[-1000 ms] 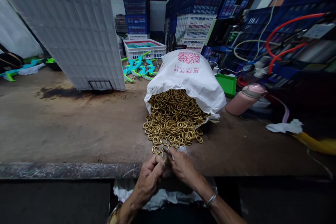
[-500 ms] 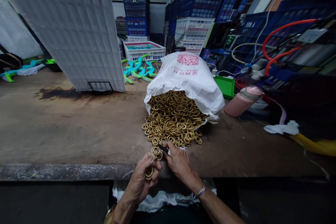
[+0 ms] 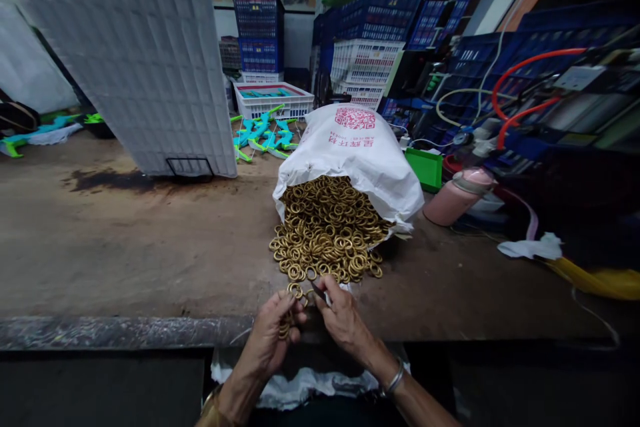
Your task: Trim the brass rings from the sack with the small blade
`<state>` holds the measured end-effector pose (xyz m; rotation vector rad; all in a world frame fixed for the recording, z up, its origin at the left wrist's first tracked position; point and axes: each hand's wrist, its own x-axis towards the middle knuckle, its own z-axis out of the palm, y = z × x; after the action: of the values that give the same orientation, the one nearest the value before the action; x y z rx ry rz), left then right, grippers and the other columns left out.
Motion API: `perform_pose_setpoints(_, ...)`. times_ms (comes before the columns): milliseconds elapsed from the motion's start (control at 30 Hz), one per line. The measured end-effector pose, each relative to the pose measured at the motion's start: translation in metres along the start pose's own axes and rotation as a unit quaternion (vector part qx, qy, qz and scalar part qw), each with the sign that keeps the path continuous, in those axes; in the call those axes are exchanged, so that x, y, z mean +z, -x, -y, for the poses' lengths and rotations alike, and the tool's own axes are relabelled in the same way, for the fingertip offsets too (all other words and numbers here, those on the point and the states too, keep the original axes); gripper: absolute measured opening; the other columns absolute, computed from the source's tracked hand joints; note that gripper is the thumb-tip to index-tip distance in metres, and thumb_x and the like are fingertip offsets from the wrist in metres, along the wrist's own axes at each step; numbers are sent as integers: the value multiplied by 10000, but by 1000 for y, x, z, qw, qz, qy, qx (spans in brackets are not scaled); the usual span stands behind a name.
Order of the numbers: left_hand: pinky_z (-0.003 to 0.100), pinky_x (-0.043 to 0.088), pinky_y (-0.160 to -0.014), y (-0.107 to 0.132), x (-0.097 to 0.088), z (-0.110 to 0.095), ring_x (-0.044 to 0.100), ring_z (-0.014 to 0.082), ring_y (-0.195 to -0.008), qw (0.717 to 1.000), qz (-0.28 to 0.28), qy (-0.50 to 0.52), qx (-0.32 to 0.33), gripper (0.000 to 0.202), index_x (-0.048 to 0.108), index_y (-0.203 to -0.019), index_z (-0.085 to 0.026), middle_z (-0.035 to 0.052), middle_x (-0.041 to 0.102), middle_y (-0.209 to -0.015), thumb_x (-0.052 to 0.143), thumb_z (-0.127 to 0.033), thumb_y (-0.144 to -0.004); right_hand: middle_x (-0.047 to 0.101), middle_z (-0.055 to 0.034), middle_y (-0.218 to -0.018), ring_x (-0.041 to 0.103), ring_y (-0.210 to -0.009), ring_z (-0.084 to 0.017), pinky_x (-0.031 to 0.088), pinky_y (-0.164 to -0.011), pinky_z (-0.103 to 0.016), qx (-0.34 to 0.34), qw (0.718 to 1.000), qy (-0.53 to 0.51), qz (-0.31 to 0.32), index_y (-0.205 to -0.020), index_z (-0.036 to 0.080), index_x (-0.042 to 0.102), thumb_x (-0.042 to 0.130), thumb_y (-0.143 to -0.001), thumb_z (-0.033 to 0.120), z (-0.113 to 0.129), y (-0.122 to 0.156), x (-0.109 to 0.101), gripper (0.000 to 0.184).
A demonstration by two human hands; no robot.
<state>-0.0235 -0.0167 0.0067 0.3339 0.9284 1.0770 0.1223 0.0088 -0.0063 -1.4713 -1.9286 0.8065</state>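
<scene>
A white woven sack [image 3: 345, 143] lies on its side, and a heap of brass-coloured rings [image 3: 325, 240] spills from its mouth toward me. Several rings sit in my left hand [image 3: 270, 330], whose fingers are closed round them at the table's front edge. In my right hand [image 3: 345, 320], fingers pinched, is a small dark blade-like tool [image 3: 317, 290], its tip by a ring in front of my left fingers. Whether the tool touches that ring I cannot tell. A couple of loose rings [image 3: 295, 290] are just beyond my left fingertips.
A tall white ribbed panel [image 3: 165, 67] stands on the brown table [image 3: 125, 247] at left. Turquoise and green plastic toy bows [image 3: 265, 133] lie behind the sack. A pink bottle [image 3: 457, 197] and a green tray [image 3: 424, 169] are at right. Stacked crates [image 3: 367, 60] fill the back.
My right hand and the tool have shifted slightly, and a ring now shows near the tool's tip. My left hand keeps its hold on the rings. The whole view has moved a little.
</scene>
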Motion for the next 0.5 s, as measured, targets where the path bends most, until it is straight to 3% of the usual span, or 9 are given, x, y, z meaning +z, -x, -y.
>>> perform_pose_setpoints(100,122,277,-328,-2,2,6,454,52,-444,998,-1,-55,35,303,516,-760,-158,-42,518,-593,674,-392,-648,470,42,-644,436,-581,-104,322,-548,-209,6,997,-74,11,-770,208,430,396,-801,237,8,4,-2,54)
perform_pose_setpoints(300,144,222,-341,-1,6,10,302,26,-352,986,10,-153,63,333,514,-694,-154,-78,411,-457,631,-465,-667,441,70,-554,403,-495,-79,330,-493,-191,83,971,-217,60,-736,204,425,433,-807,364,16,3,-2,176)
perform_pose_setpoints(500,147,190,-344,0,3,10,269,20,-349,982,40,-180,47,319,478,-674,-171,-83,398,-470,600,-465,-699,442,62,-565,406,-527,-83,339,-513,-197,96,973,-204,42,-682,195,438,462,-782,377,15,-2,-1,209)
